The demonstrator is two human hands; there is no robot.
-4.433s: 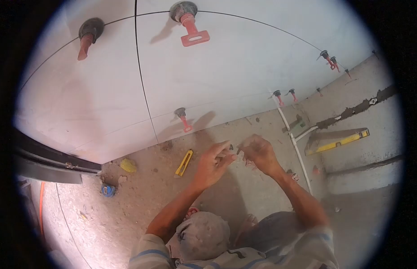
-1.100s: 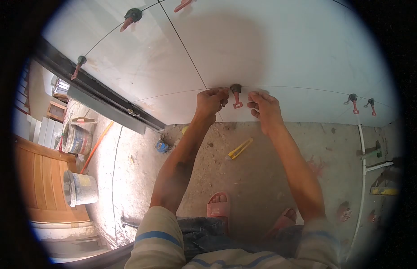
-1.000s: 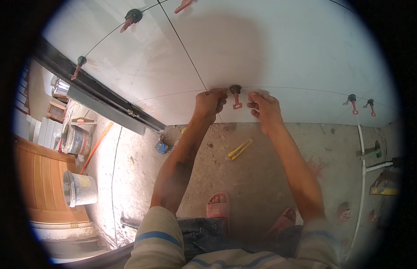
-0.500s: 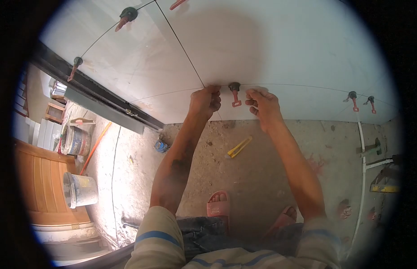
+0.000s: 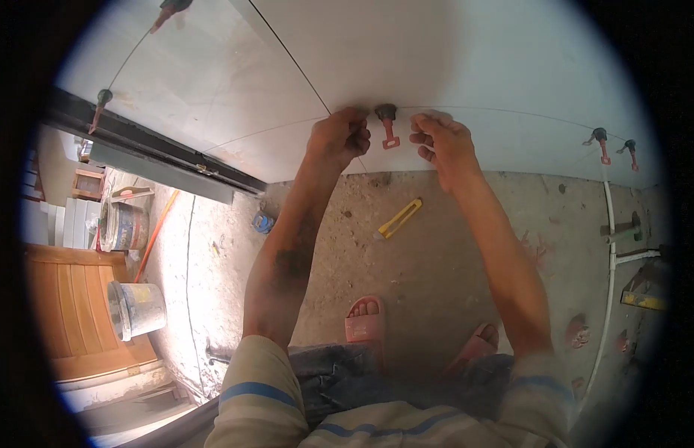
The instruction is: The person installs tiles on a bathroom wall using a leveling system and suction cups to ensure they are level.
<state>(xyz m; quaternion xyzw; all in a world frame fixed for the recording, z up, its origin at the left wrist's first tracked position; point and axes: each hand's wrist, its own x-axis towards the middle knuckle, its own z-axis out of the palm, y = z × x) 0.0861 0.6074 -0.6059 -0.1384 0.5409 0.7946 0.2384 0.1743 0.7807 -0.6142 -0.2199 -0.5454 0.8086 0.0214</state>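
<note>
I see the red tile clip [image 5: 387,127] seated in the joint where the white wall tiles [image 5: 466,60] meet, its dark cap against the wall and its red stem hanging down. My left hand [image 5: 338,138] is pressed to the wall just left of the clip, fingers curled into a loose fist; whether it pinches anything I cannot tell, the fingertips being hidden. My right hand [image 5: 444,142] is just right of the clip, fingers bent and partly spread, touching the tile, nothing visibly held. Two more clips [image 5: 614,148] sit along the same joint, far right, small and blurred. Below, on the rough concrete floor [image 5: 437,254], lies a yellow utility knife [image 5: 398,219]. A grey bucket [image 5: 136,309] stands at far left. The frame edges are cut off in black.
</note>
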